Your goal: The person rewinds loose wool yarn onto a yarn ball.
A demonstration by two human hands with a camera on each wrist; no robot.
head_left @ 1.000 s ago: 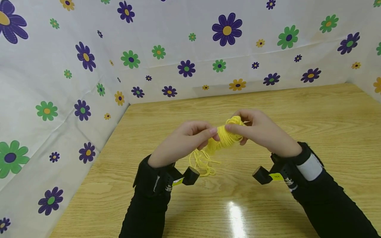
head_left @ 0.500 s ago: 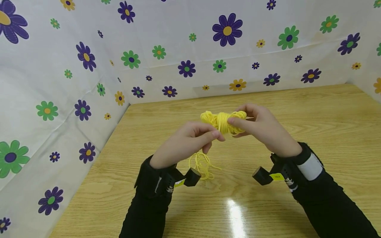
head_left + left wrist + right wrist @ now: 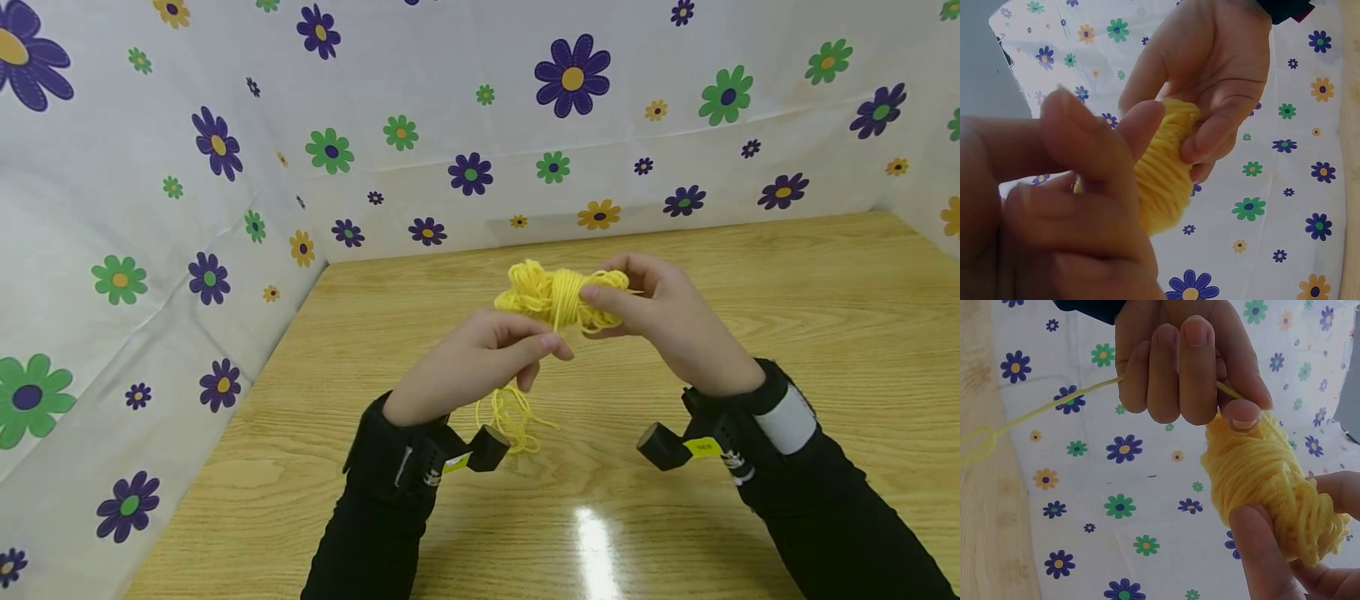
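A bundle of yellow yarn (image 3: 564, 298), wound round its middle with loops at both ends, is held in the air above the table. My right hand (image 3: 660, 312) grips its right end between thumb and fingers. Just below and left of the bundle, my left hand (image 3: 487, 354) pinches a strand of the yarn. In the right wrist view that strand (image 3: 1054, 414) runs through the curled left fingers and up to the wound bundle (image 3: 1266, 487). The left wrist view shows the bundle (image 3: 1169, 172) partly hidden behind the left fingers.
Loose yarn (image 3: 513, 421) lies tangled on the wooden table (image 3: 637, 517) below the left hand. A white flower-printed cloth (image 3: 420, 83) rises behind the table and along its left side. Each wrist wears a black strap with a camera mount.
The bundle has turned from a slanted pose to roughly level and risen slightly with the right hand. The left hand has shifted slightly right, from against the bundle to below it.
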